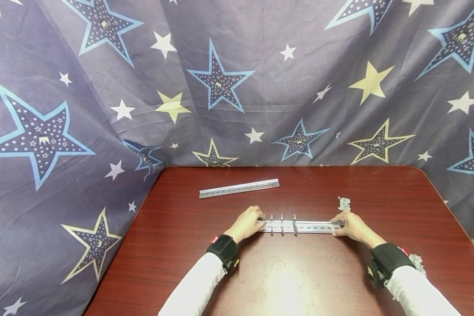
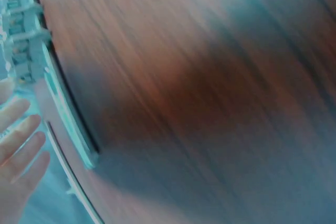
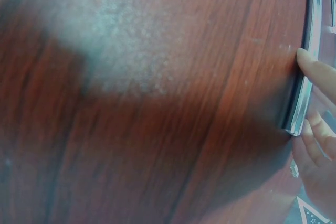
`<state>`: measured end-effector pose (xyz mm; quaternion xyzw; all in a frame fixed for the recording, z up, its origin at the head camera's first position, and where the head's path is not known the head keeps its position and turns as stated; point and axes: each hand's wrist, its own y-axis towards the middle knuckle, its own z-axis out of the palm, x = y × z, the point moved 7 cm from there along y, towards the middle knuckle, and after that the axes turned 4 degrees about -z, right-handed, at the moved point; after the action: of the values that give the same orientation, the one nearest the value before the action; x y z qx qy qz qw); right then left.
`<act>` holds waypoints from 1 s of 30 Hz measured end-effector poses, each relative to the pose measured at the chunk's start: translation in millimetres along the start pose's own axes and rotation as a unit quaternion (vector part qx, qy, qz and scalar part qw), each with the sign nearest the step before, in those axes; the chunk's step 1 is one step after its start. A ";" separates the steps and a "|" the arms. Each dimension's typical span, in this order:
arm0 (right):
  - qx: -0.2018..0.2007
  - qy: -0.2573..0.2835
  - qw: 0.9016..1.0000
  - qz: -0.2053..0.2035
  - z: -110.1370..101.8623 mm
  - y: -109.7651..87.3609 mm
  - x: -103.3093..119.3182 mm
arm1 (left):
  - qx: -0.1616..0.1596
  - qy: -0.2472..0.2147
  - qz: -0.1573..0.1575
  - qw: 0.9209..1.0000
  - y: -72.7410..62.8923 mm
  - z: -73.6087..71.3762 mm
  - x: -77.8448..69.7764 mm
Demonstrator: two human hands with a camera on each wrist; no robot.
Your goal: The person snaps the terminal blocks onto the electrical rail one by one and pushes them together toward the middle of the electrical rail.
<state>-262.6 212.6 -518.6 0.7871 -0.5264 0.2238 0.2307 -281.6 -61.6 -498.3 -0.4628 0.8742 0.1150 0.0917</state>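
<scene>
A slotted metal DIN rail (image 1: 316, 227) lies crosswise on the table, with three thin grey terminal blocks (image 1: 282, 224) standing across its left half. At its left end is my left hand (image 1: 245, 224); in the left wrist view the fingers (image 2: 21, 140) are extended beside the rail (image 2: 68, 109). My right hand (image 1: 353, 226) pinches the right end, thumb along the near edge and the other fingers on the far side, as the right wrist view shows at the rail's end (image 3: 300, 111).
A second, bare DIN rail (image 1: 238, 188) lies farther back on the left of the brown table (image 1: 181, 263). One loose terminal block (image 1: 344, 203) sits just beyond my right hand, and more light grey pieces (image 1: 418, 263) show beside the right wrist. A star-patterned cloth (image 1: 237, 131) hangs behind the table.
</scene>
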 end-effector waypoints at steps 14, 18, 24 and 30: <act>0.013 0.000 1.000 0.004 1.0 0.7 0.0 | -0.008 0.013 0.002 1.000 15.9 -0.7 -38.0; 0.017 0.001 1.000 0.007 1.4 0.7 -0.8 | -0.008 0.017 0.010 1.000 19.6 1.3 -46.2; 0.020 0.012 1.000 0.015 1.8 -0.5 -1.3 | 0.003 0.018 0.011 1.000 25.3 7.3 -55.1; 0.012 0.026 1.000 0.006 0.4 -0.1 -0.7 | 0.018 0.006 -0.001 1.000 30.0 13.9 -59.5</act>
<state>-262.7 212.9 -519.3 0.7805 -0.5222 0.2520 0.2336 -272.7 5.7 -492.2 -0.4630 0.8759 0.0969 0.0951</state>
